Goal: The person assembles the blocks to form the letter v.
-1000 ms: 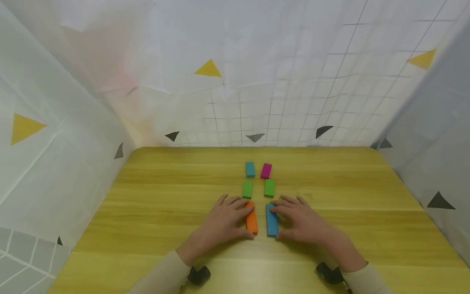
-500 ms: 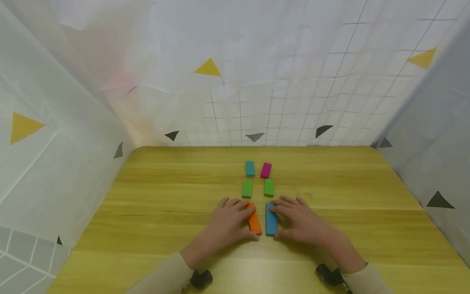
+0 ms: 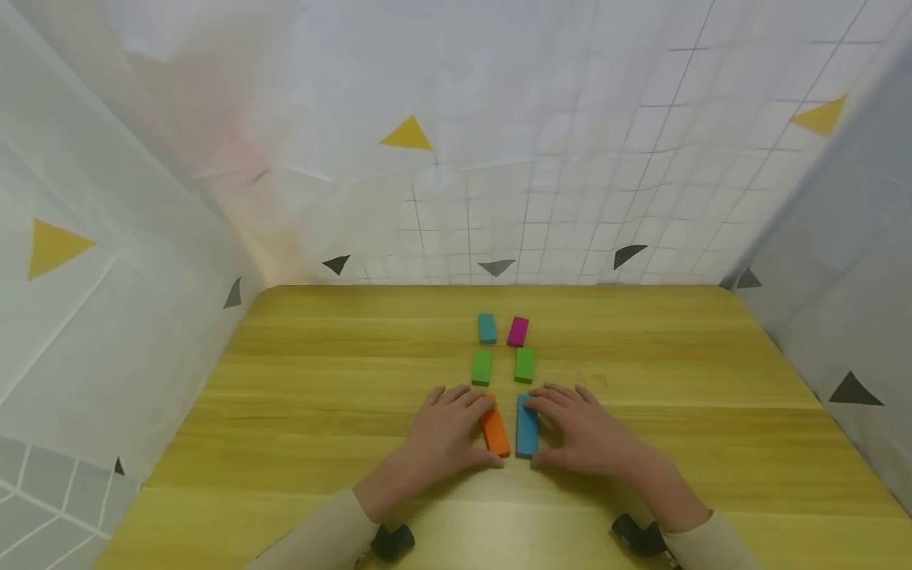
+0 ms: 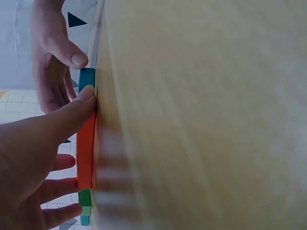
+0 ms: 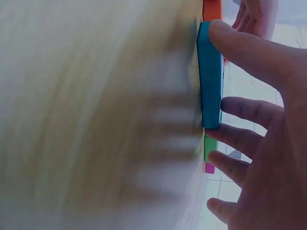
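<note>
Orange block (image 3: pixel 496 431): rectangular, smooth, matte, straight-edged; lying flat on the surface (image 3: pixel 299 412), slightly oblique, near end angled toward the blue block (image 3: pixel 527 431).
Blue block: same long rectangular form, smooth faces, squared edges; lying flat just beside the orange block, a narrow gap between.
Left hand (image 3: pixel 443 431): curved around the orange block lengthwise, gripping between thumb at the near end and fingers (image 4: pixel 60 190) at the far part; spread about as wide as the block is long.
Right hand (image 3: pixel 591 435): curved around the blue block in mirrored fashion, gripping between thumb at the near end and fingers (image 5: pixel 240 139) at the far end; remaining fingers spread beyond that end.
Left green block (image 3: pixel 481 366): shorter, flat, smooth; lying just beyond the orange block.
Right green block (image 3: pixel 524 363): similar in form; lying just beyond the blue block.
Teal block (image 3: pixel 487 327): short, rectangular; lying behind the left green block.
Magenta block (image 3: pixel 518 330): short, rectangular, slightly turned; lying just behind the right green block.
Surface: yellowish, wood-grained, with a soft sheen.
Rear sheet (image 3: pixel 541 119): white, creased, marked with thin grid lines and yellow and dark triangles.
Sleeves (image 3: pixel 321 532): light beige, cloth.
</note>
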Tool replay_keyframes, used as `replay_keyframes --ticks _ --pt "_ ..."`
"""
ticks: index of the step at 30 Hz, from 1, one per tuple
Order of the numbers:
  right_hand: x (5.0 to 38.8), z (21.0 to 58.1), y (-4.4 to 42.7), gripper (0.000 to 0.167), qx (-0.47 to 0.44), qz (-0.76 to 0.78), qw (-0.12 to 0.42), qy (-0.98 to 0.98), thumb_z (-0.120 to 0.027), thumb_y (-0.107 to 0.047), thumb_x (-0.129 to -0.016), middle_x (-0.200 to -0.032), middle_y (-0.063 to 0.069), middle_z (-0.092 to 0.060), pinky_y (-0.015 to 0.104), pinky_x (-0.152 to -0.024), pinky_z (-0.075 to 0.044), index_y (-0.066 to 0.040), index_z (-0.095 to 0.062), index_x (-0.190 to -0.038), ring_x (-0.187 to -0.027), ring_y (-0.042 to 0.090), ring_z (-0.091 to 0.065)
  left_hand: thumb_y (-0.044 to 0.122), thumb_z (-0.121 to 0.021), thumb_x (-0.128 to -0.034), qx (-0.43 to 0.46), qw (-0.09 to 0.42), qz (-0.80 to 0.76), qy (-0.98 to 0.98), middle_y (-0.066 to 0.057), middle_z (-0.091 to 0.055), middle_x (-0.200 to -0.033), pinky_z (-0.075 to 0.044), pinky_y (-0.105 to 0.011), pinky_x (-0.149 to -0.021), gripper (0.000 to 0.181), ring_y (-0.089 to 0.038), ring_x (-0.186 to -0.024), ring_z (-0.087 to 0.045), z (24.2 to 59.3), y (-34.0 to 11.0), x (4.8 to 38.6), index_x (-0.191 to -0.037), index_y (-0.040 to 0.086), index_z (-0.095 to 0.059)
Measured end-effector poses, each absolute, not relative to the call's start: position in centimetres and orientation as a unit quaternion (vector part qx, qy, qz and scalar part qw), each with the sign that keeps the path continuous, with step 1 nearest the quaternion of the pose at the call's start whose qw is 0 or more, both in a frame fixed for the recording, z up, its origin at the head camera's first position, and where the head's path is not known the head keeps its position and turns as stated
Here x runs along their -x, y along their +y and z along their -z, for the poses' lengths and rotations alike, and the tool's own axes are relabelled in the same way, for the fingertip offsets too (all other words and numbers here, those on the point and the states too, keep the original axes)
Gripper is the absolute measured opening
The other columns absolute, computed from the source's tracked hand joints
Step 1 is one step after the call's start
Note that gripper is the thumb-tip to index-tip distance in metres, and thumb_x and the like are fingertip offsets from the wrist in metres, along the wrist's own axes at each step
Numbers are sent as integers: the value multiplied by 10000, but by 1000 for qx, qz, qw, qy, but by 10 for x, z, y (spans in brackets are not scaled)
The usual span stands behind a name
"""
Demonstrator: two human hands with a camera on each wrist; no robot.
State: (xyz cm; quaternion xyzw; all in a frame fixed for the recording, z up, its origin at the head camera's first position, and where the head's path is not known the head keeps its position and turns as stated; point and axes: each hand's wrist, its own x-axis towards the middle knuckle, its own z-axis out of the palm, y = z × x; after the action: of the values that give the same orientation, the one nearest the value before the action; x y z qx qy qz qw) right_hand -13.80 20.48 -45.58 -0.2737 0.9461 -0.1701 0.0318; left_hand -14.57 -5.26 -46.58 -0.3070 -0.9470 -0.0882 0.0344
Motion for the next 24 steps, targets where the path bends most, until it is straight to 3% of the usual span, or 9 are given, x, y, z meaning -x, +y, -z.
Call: replay_keyframes --ticks 13,24 --pt "136 461 200 787 269 145 -2 952 -782 -585 -749 -1417 -34 -571 649 -1161 -246 -260 -533 -1422 -1385 250 -468 745 -704 -716 315 47 92 -944 50 -589 -1380 -360 -585 -1120 699 -222 -1331 -510 464 -52 145 -1210 259 -622" --pt "128 456 191 756 237 121 -35 963 -788 -564 -745 -1405 39 -599 664 -1128 -293 -219 -584 -1387 -1344 312 -507 737 -706 -723 313 44 94 -944 43 -590 -1382 -367 -591 -1111 694 -250 -1340 -514 463 -52 144 -1223 263 -622"
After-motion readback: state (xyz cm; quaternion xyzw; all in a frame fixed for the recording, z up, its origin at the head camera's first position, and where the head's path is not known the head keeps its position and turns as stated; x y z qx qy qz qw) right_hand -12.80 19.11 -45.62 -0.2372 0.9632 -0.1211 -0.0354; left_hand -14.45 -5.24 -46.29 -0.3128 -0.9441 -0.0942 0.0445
